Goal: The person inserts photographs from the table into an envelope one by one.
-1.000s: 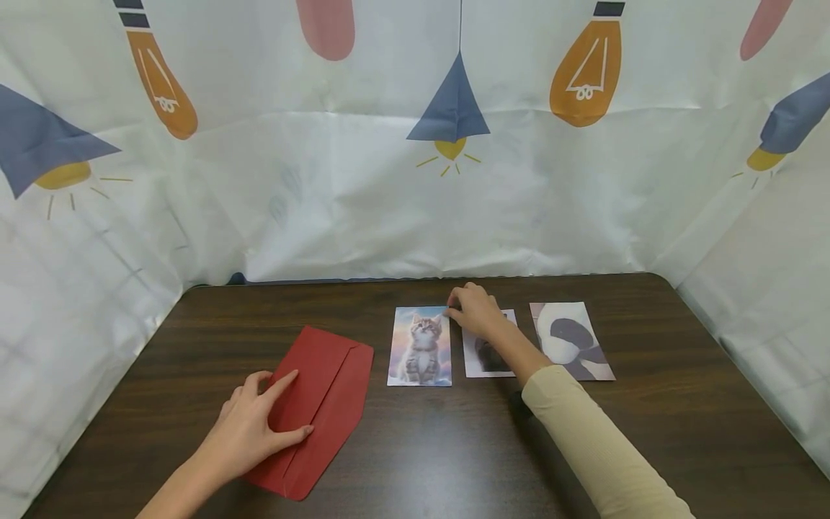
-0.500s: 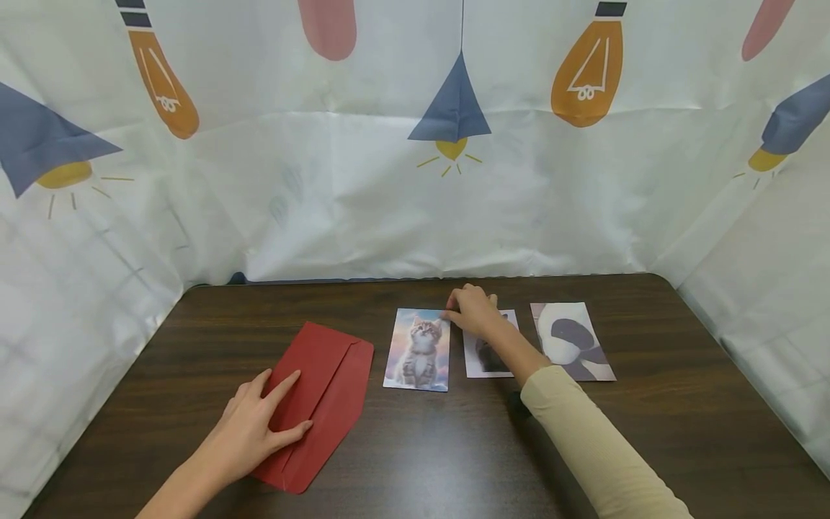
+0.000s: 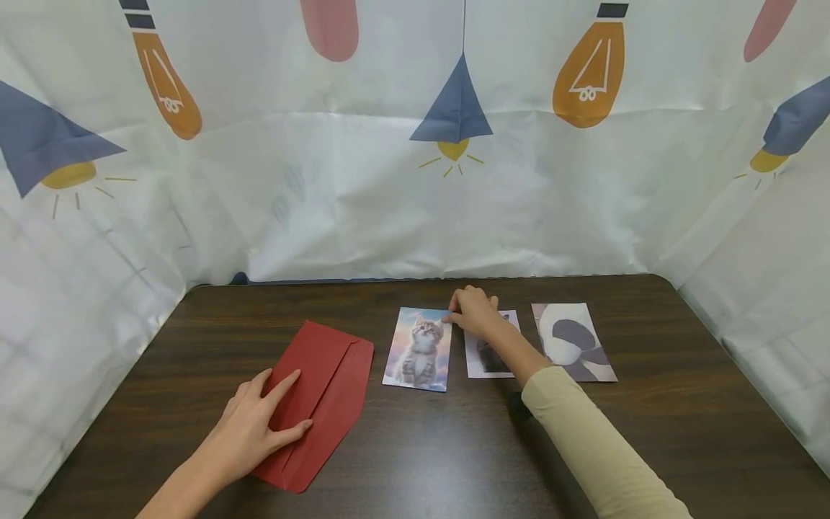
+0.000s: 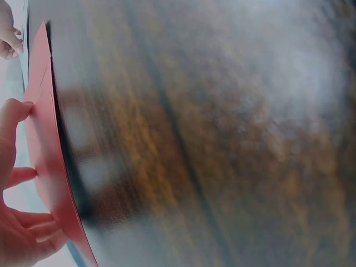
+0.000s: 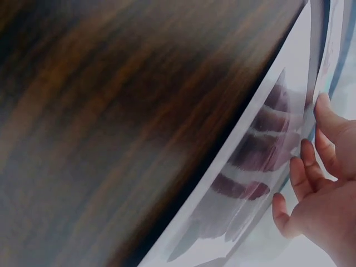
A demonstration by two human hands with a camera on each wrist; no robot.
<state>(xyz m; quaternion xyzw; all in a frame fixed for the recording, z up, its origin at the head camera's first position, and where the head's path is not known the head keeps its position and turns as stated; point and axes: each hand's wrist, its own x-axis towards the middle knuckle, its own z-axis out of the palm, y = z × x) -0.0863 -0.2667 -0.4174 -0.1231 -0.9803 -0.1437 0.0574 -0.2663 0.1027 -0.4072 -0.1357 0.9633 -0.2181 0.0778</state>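
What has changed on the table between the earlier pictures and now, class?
The right hand, fingertips on the kitten photo at its far right corner, has turned it slightly, so it now lies tilted and nearer the red envelope. The left hand stayed resting on the envelope; the other two photos did not move.

Left hand [image 4: 14,222]: lay at lower left, fingers touching the envelope.
Red envelope [image 4: 41,144]: seen edge-on along the left side.
Table [image 4: 211,139]: dark wood, blurred.

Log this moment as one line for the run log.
left hand rests flat on red paper envelope | right hand pinches top right corner of kitten photo card | dark wooden table
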